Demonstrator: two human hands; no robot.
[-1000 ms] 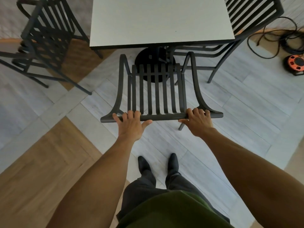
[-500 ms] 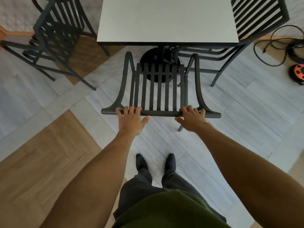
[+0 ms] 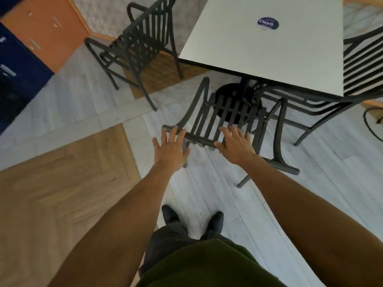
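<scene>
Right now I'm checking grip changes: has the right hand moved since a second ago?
Yes. The right hand has shifted left along the top rail of the chair, from its right end toward the middle.

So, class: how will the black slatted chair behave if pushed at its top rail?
Probably stiff: the chair looks like rigid metal slats and tubing. It should slide, not roll, on thin legs over the smooth floor. Pushed high at the top rail, it might tip toward the table.
</scene>
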